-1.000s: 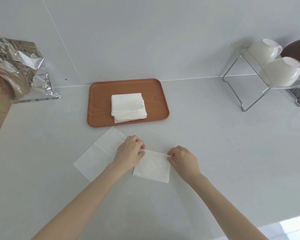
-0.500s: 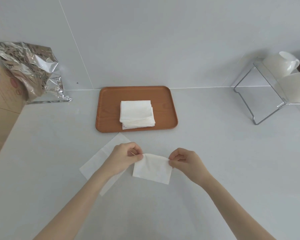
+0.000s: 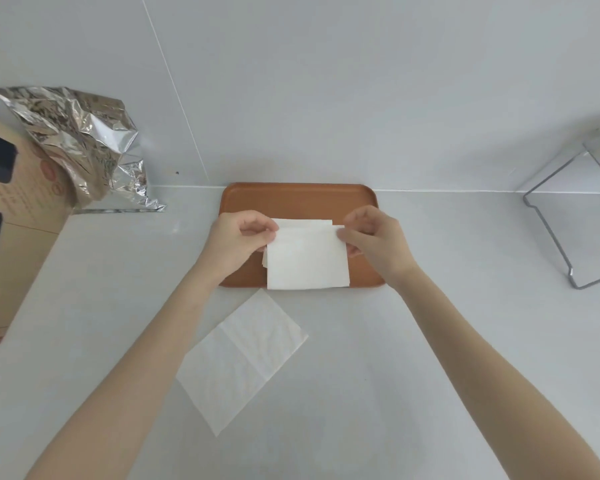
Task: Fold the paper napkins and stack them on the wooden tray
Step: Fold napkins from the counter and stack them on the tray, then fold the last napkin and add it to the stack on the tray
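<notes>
A folded white napkin [image 3: 307, 259] hangs over the wooden tray [image 3: 298, 199], pinched at its top corners by both hands. My left hand [image 3: 238, 242] grips the top left corner and my right hand [image 3: 374, 235] the top right corner. Behind the held napkin, the edge of the stack of folded napkins [image 3: 303, 222] shows on the tray; most of the stack is hidden. One unfolded napkin [image 3: 241, 358] lies flat on the counter in front of the tray, between my forearms.
A crumpled silver foil bag [image 3: 84, 143] leans on a cardboard box [image 3: 11, 230] at the left. A wire dish rack [image 3: 568, 209] stands at the right edge. The tray sits against the white wall.
Both hands lifted the folded napkin off the counter and carried it away from me, over the tray. The view has shifted, so the cups on the rack are out of frame.
</notes>
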`<action>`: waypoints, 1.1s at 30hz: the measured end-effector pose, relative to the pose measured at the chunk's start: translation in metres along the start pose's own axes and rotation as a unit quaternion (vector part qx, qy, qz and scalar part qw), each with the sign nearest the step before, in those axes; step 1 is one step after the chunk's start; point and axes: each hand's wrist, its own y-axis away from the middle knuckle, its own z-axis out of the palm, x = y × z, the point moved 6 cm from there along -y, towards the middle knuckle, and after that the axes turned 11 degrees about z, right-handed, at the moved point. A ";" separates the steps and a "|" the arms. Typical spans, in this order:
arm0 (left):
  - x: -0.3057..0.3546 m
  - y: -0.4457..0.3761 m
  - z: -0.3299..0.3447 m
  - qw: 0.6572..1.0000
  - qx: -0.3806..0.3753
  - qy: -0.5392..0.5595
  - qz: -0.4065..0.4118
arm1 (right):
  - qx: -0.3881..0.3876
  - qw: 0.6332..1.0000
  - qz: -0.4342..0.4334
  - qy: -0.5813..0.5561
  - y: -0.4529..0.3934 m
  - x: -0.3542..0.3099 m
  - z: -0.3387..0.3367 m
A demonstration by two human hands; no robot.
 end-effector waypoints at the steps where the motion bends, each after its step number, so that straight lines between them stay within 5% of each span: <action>1: -0.004 -0.009 -0.003 1.000 0.007 -0.012 0.002 | 0.005 1.000 -0.009 0.012 -0.009 -0.003 0.003; 16: -0.049 -0.032 0.019 0.980 -0.052 -0.194 0.015 | 0.087 0.945 -0.059 0.311 -0.045 0.033 0.037; 23: -0.022 0.003 -0.002 0.971 -0.037 -0.219 0.084 | 0.086 0.968 -0.098 0.215 0.011 0.013 0.030; 29: -0.041 0.066 -0.004 0.979 -0.072 -0.187 0.040 | 0.001 0.956 -0.024 0.292 0.062 0.060 0.064; 33: -0.059 0.085 0.007 0.966 -0.104 -0.232 0.043 | 0.014 0.938 0.034 0.344 0.076 0.090 0.080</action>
